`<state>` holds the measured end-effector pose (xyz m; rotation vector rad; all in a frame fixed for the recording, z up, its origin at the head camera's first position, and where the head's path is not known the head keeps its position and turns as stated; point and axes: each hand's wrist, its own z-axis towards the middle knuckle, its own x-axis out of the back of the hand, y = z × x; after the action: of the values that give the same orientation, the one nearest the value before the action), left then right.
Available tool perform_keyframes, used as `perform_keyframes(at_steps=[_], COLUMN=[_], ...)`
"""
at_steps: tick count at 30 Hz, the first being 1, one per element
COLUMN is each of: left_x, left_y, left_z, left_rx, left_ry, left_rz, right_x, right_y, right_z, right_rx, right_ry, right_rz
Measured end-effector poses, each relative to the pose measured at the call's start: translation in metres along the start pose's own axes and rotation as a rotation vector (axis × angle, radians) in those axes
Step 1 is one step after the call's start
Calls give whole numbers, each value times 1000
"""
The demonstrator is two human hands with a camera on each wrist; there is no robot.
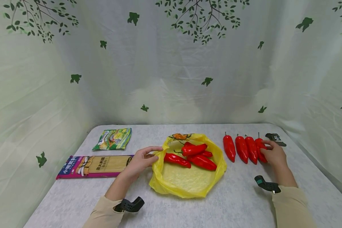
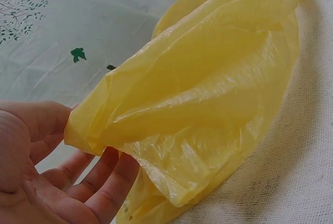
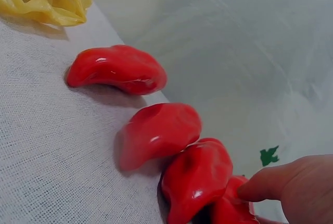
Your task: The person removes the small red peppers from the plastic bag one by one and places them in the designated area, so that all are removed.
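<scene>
A yellow plastic bag (image 1: 185, 186) lies with its mouth spread wide, and several red peppers (image 1: 201, 162) are inside it. My left hand (image 1: 141, 163) pinches the bag's left rim between thumb and fingers; the left wrist view shows the thin film (image 2: 197, 94) stretching away from the fingers. To the right of the bag, several more red peppers (image 1: 241, 148) lie in a row, stems pointing away. My right hand (image 1: 276, 155) grips the rightmost pepper (image 3: 229, 206), its thumb against the red skin. The far side of that grip is partly hidden.
Left of the bag lies a long noodle-like packet (image 1: 102, 164) in purple and blue, with a green snack-like packet (image 1: 114, 139) behind it. A small black packet (image 1: 275, 139) sits beyond my right hand. A leaf-patterned curtain (image 1: 176, 63) surrounds the table.
</scene>
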<state>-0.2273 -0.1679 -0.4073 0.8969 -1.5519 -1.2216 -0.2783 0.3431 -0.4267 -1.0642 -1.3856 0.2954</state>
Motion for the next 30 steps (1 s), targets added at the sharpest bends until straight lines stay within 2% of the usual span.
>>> perform_keyframes(at_steps=[9, 14, 23, 30], left_x=[-1, 0, -1, 0], left_y=[3, 2, 3, 1], left_z=[-2, -2, -2, -1], left_rx=[7, 6, -3, -4], left_ry=[2, 2, 0, -2], left_rz=[-2, 3, -1, -13], right_x=[-1, -1, 3, 1], right_y=[-3, -7, -26, -44], right_z=[-3, -5, -16, -27], right_rx=[-9, -11, 49, 97], right_ry=[10, 43, 117, 117], right_rz=[5, -6, 71, 67])
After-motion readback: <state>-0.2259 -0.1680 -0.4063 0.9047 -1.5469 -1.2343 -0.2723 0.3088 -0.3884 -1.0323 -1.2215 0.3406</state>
